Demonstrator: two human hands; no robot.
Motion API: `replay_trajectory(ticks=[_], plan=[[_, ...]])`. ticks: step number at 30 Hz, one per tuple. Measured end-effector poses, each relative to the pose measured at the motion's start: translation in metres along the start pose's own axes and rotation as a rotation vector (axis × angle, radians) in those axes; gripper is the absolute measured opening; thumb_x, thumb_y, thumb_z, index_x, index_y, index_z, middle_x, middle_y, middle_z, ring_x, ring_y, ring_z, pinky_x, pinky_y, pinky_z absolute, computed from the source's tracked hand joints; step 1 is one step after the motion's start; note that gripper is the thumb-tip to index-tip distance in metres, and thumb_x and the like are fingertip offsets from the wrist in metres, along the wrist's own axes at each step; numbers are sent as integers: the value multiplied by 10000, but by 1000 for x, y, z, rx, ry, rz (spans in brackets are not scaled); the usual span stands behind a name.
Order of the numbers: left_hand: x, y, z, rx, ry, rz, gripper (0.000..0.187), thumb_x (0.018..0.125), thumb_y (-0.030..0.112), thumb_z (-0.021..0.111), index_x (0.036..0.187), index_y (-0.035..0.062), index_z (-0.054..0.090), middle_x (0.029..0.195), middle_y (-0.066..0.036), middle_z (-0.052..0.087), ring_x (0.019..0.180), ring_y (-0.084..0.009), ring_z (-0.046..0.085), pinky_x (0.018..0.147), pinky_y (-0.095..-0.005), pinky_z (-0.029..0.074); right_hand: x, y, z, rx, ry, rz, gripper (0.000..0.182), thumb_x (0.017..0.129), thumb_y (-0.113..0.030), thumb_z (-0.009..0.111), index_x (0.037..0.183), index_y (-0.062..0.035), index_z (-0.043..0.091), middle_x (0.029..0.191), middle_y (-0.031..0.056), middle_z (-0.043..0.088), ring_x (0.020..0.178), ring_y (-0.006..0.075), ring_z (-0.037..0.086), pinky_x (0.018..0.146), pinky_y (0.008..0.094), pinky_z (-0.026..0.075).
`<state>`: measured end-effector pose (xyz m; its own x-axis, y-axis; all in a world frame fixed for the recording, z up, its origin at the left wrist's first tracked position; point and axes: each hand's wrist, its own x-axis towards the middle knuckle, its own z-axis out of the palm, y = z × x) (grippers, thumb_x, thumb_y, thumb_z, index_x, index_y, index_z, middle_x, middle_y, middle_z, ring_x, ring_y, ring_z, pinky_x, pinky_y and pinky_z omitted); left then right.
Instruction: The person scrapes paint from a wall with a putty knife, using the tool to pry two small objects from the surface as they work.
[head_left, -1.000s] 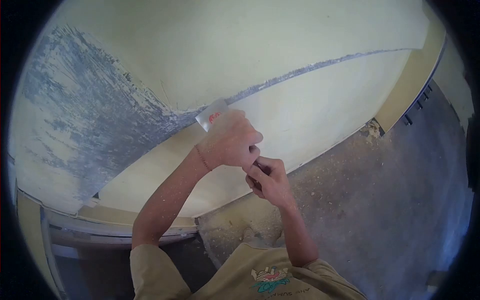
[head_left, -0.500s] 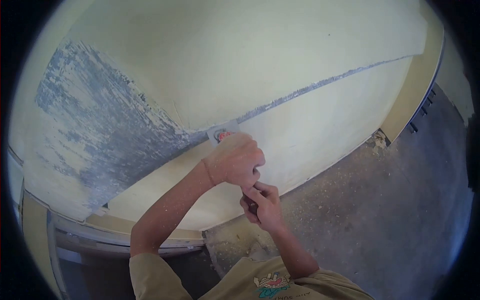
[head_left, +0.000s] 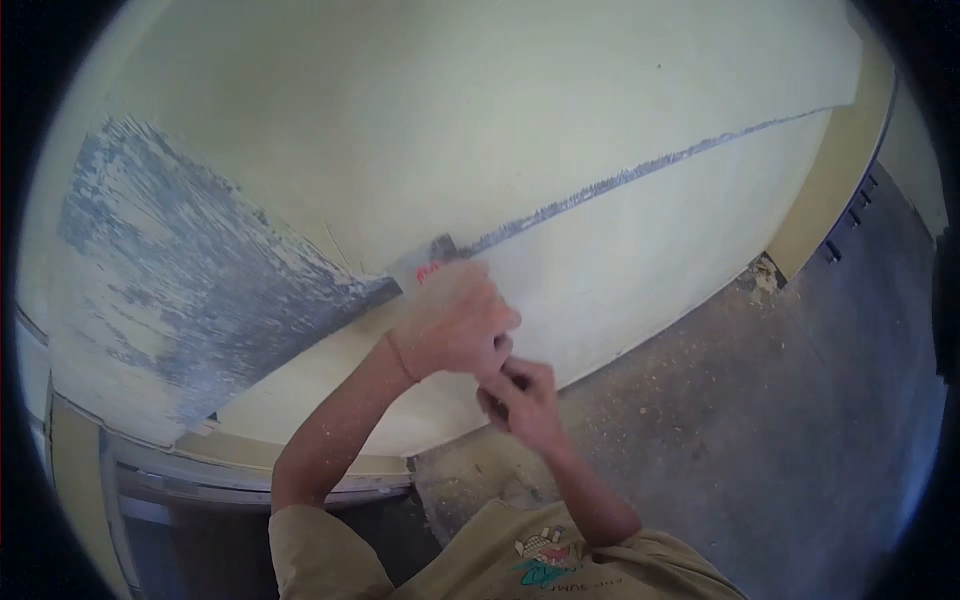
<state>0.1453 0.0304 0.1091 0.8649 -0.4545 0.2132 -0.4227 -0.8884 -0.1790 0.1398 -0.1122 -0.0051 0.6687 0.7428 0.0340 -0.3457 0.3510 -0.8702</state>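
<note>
My left hand (head_left: 455,318) is closed round a scraper (head_left: 424,266), slightly smeared by motion. The flat blade, with red print on it, sticks out beyond my knuckles and lies against the wall (head_left: 560,110). Just below, my right hand (head_left: 527,405) is closed round the lower end of the handle, which the fingers mostly hide. Left of the blade is a broad grey scraped patch (head_left: 200,270) with rough streaks of pale paint. From the blade a thin grey scraped strip (head_left: 620,180) runs to the right along the lower edge of the painted area.
Below the strip, a smooth pale lower wall band (head_left: 650,260) meets the grey floor (head_left: 720,430), where paint flakes are scattered. A damaged corner (head_left: 768,275) shows at the wall's right foot. Ledge-like rails (head_left: 260,485) stand at lower left, near my arm.
Both hands and the scraper have shifted slightly left, and the blade has turned a little. A dark grey spot now shows at the blade's upper right. The camera view has moved slightly.
</note>
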Motion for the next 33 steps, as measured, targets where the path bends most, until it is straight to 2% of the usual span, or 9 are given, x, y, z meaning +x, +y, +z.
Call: replay_trajectory(ticks=[3, 12, 15, 17, 18, 21, 27, 31, 33], plan=[[-14, 5, 14, 7, -77, 42, 188, 563, 164, 618, 472, 94, 470, 464, -75, 469, 468, -271, 495, 544, -375, 415, -10, 24, 10, 175, 10, 44, 250, 934, -199, 603, 786, 3, 592, 570, 29, 531, 407, 65, 423, 365, 226, 281], [-9, 1, 13, -16, -203, 9, 139, 565, 171, 614, 491, 107, 516, 491, -65, 494, 481, -258, 511, 582, -358, 435, -9, 4, 5, 149, 0, 133, 240, 923, -182, 617, 783, 12, 597, 570, 34, 529, 404, 67, 426, 357, 226, 273], [-5, -7, 6, -9, -145, 80, 128, 561, 172, 618, 493, 121, 522, 492, -62, 499, 481, -249, 509, 570, -351, 431, 9, 2, -6, -121, 21, -53, 254, 920, -175, 618, 751, 13, 596, 576, 36, 535, 411, 66, 429, 360, 229, 270], [8, -13, -25, 54, 147, -5, 141, 564, 172, 622, 491, 123, 512, 473, -59, 487, 476, -248, 503, 563, -347, 426, 24, -24, 9, -61, -7, -102, 267, 921, -176, 616, 735, 13, 593, 578, 37, 538, 411, 65, 426, 361, 230, 268], [8, -16, -33, 67, 139, 2, 141, 564, 172, 622, 491, 123, 512, 473, -59, 487, 476, -248, 503, 563, -347, 426, 30, -34, 19, 11, -36, -161, 280, 923, -177, 614, 719, 14, 591, 581, 39, 542, 411, 64, 422, 362, 231, 266], [8, -19, -46, 144, 94, 18, 147, 563, 168, 622, 490, 118, 504, 449, -55, 459, 472, -249, 494, 561, -347, 422, 31, -14, 26, 9, -29, -181, 254, 932, -176, 597, 767, 17, 598, 572, 39, 533, 401, 65, 414, 360, 228, 268], [-5, 1, -5, 68, -215, 17, 129, 548, 170, 625, 492, 103, 530, 452, -65, 481, 466, -253, 476, 546, -362, 403, 0, 25, 27, 194, 16, -57, 181, 964, -179, 547, 926, -2, 546, 567, 37, 504, 382, 75, 406, 353, 229, 269], [-3, 4, 12, 4, -297, 83, 119, 541, 211, 613, 499, 102, 590, 479, -102, 531, 495, -269, 540, 562, -373, 421, -9, 33, 21, 266, 54, 16, 172, 975, -183, 531, 928, -17, 529, 588, 43, 510, 381, 75, 404, 349, 233, 267], [-1, 6, 14, -3, -351, 85, 122, 545, 213, 615, 504, 100, 593, 485, -106, 538, 500, -272, 547, 560, -374, 422, -11, 30, 13, 258, 17, 107, 175, 967, -183, 573, 1037, -23, 569, 564, 5, 499, 426, 49, 404, 376, 227, 283]])
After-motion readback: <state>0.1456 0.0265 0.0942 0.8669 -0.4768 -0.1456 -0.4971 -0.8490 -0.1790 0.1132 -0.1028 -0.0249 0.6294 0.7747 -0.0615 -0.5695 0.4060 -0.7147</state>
